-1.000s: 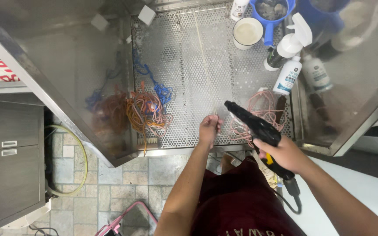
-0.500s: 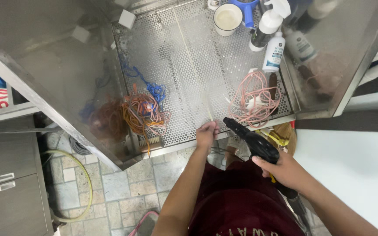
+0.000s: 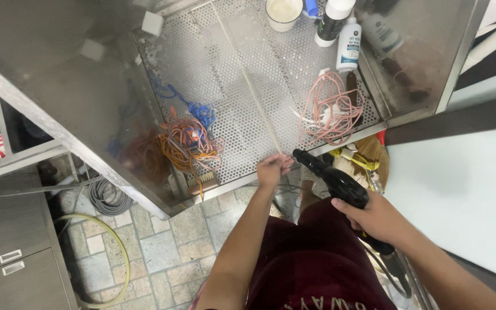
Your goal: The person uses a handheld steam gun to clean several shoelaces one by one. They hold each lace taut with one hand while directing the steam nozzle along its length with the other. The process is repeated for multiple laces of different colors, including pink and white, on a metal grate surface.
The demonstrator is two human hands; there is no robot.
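Note:
My right hand [image 3: 377, 217] grips a black pistol-shaped spray gun [image 3: 334, 182], its nozzle pointing up-left toward the front edge of a perforated steel shelf [image 3: 242, 97]. My left hand [image 3: 272, 169] is closed at that front edge, pinching the near end of a thin pale rod [image 3: 248, 83] that runs diagonally across the shelf. A pink cord coil [image 3: 331, 109] lies just beyond the gun's nozzle. An orange and pink cord tangle [image 3: 188, 142] sits to the left of my left hand.
At the shelf's back stand a white cup [image 3: 283, 12], a dark bottle [image 3: 333, 23] and a white bottle [image 3: 349, 49]. Blue cord [image 3: 197, 109] lies mid-shelf. Steel side walls [image 3: 58, 86] enclose it. Below are a grey hose coil [image 3: 109, 198], tiled floor, grey drawers [image 3: 12, 252] and a broom [image 3: 368, 154].
The view has shifted so the shelf sits higher and farther from me. My left hand stays at the shelf's front edge; my right hand with the gun has dropped slightly lower and right.

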